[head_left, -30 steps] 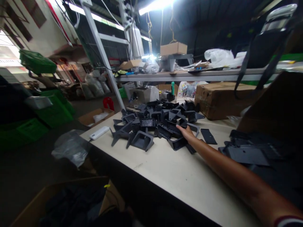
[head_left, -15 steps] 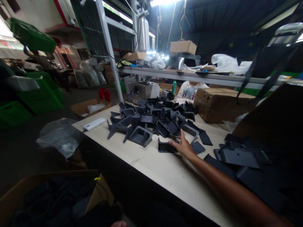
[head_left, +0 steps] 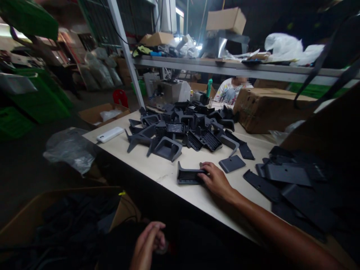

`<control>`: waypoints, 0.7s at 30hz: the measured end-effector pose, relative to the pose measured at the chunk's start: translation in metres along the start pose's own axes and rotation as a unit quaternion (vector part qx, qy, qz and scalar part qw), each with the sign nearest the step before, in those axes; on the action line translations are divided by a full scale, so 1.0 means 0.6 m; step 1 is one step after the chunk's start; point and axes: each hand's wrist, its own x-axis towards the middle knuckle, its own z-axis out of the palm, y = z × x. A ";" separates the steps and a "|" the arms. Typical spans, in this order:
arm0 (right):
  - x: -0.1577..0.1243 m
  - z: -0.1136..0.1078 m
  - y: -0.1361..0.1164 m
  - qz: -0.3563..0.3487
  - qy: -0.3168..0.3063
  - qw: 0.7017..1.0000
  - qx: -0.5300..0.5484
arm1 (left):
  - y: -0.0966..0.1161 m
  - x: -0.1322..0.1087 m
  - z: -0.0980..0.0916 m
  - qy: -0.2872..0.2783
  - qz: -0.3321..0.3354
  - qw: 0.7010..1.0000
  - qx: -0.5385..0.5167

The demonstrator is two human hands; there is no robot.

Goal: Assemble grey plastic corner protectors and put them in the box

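A black plastic bracket with a ribbed inner face (head_left: 189,176) stands near the front edge of the worktable. My right hand (head_left: 215,179) is closed around its right end, thumb in front and fingers behind. My left hand (head_left: 150,240) is low in front of the table, fingers curled in; whether it holds anything is too dark to see. Beyond my right hand lies a flat grey plate with a small hole (head_left: 232,164). A heap of similar dark brackets (head_left: 168,148) covers the back of the table.
More flat dark plates (head_left: 288,175) are piled at the right. A white oblong device (head_left: 110,134) lies at the left edge. Below left is a carton (head_left: 123,212) of dark parts. A big carton (head_left: 270,112) stands behind; a person (head_left: 229,90) sits past the table.
My right hand has drawn the bracket nearer to the table's front edge, away from the heap. My left hand has risen into view from below. The camera view has tilted down.
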 end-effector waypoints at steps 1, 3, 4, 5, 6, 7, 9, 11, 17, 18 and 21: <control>-0.005 0.002 -0.007 0.008 -0.010 1.000 0.021 | 0.014 0.005 0.008 -0.016 0.018 0.999 0.021; -0.020 0.011 -0.024 0.029 -0.042 0.996 0.069 | 0.046 0.015 0.022 -0.053 0.050 0.996 0.060; -0.030 0.017 -0.033 0.039 -0.062 0.993 0.094 | 0.062 0.020 0.029 -0.074 0.063 0.993 0.072; -0.042 0.024 -0.043 0.046 -0.080 0.989 0.116 | 0.078 0.024 0.036 -0.089 0.075 0.990 0.075; -0.056 0.032 -0.053 0.052 -0.097 0.984 0.138 | 0.091 0.028 0.045 -0.094 0.087 0.989 0.068; -0.072 0.040 -0.063 0.056 -0.116 0.979 0.161 | 0.102 0.031 0.054 -0.089 0.097 0.990 0.053; -0.102 0.054 -0.081 0.059 -0.163 0.964 0.204 | 0.117 0.038 0.073 -0.070 0.097 0.993 0.003; -0.122 0.058 -0.094 0.055 -0.221 0.944 0.239 | 0.122 0.045 0.089 -0.063 0.068 0.994 -0.060; -0.045 -0.054 -0.042 0.041 -0.028 0.998 0.040 | 0.119 0.043 0.059 -0.032 -0.019 0.977 -0.211; -0.015 -0.090 -0.019 0.059 0.046 0.997 0.018 | 0.118 0.037 0.046 -0.023 -0.030 0.977 -0.210; 0.074 -0.197 0.056 0.115 0.201 0.973 -0.018 | 0.117 0.018 0.011 -0.011 -0.075 0.979 -0.190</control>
